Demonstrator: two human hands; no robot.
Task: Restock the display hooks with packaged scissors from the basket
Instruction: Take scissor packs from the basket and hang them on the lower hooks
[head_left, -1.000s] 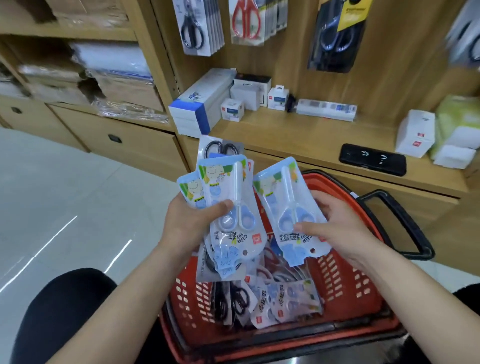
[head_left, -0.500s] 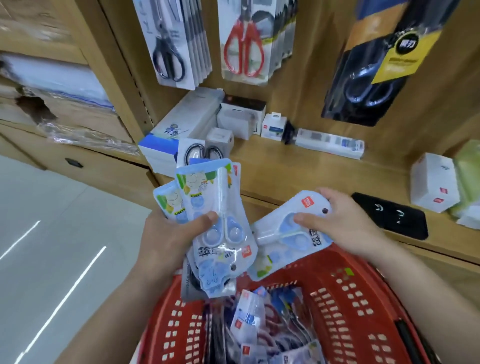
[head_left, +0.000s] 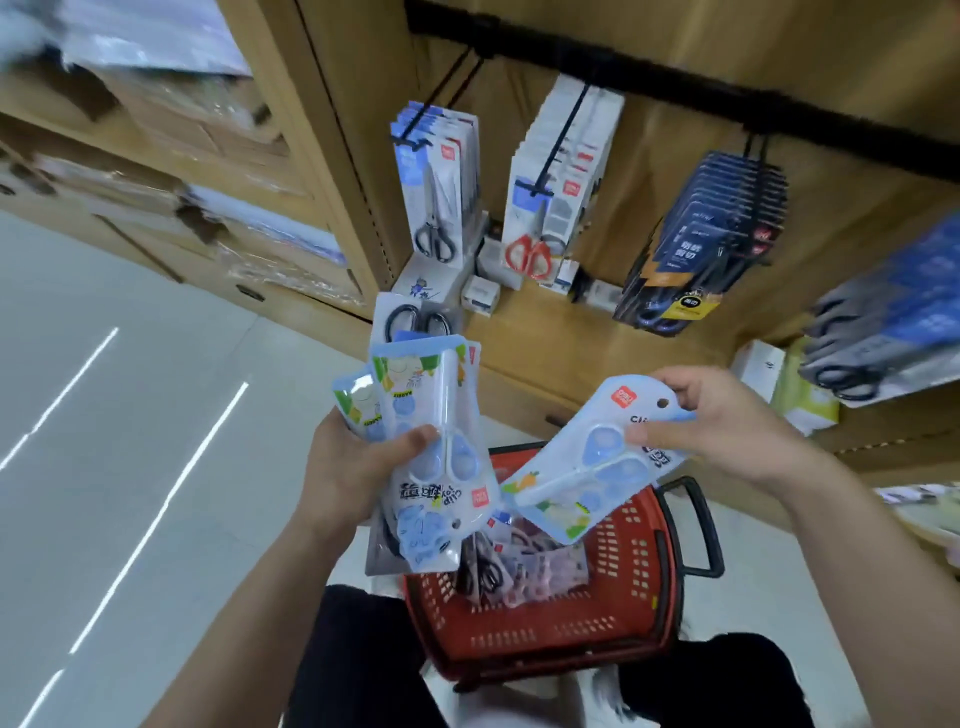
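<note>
The right hand (head_left: 727, 423) is pinching a single scissors pack (head_left: 582, 473) by its top end, thumb lying across the blister, and is holding it above the red basket (head_left: 545, 629). The left hand (head_left: 348, 467) is gripping a fanned stack of packs (head_left: 441, 415), thumb pressing on the front one. They are probably handling light, with springy card and slick plastic. Gripping beside the hang hole (head_left: 662, 402) is leaving it free for a display hook (head_left: 558, 145), though blur is hiding which hook has room.
</note>
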